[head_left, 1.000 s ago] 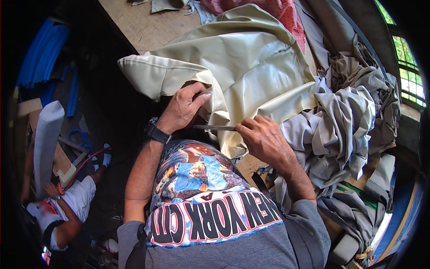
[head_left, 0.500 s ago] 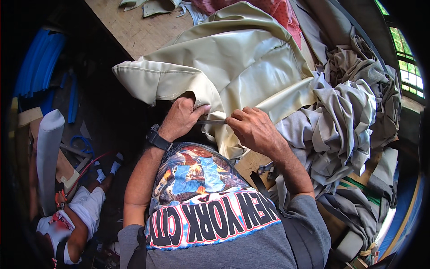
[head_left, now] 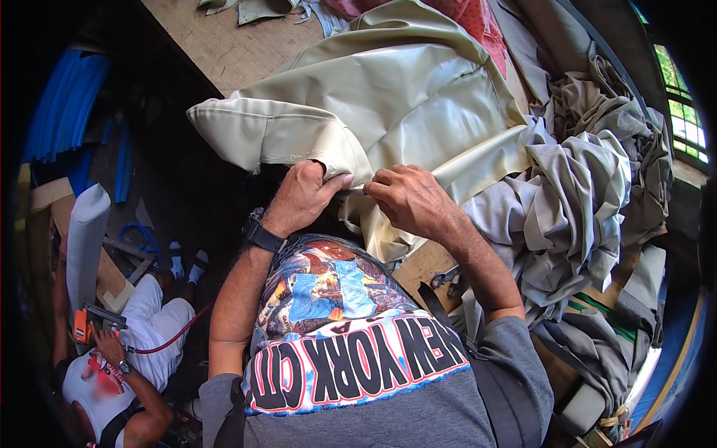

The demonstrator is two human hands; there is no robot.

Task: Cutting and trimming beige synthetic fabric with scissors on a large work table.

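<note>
A cream vinyl cover (head_left: 403, 97) with stitched seams spreads over the table before me, its near part hanging over the edge. My left hand (head_left: 305, 196) is closed on the cover's folded near edge, thumb pointing right. Close beside it, my right hand (head_left: 411, 200) is closed, knuckles up, in front of the hanging vinyl. A short bit of a thin grey strip (head_left: 351, 192) shows between the hands. Its right end goes into my right fist, and its kind cannot be made out. My right fingertips are hidden.
Crumpled grey fabric (head_left: 560, 201) heaps up at the right. Vinyl scraps (head_left: 265, 9) and red cloth (head_left: 470, 30) lie at the far side of the wooden table (head_left: 216, 52). At lower left, a seated person holds an orange-and-black air stapler (head_left: 97, 322) beside a grey padded piece (head_left: 87, 239).
My right hand has moved slightly up and left, nearer my left hand, so less of the grey strip shows. The left hand keeps its hold. The co-worker's arm and air stapler have moved.
</note>
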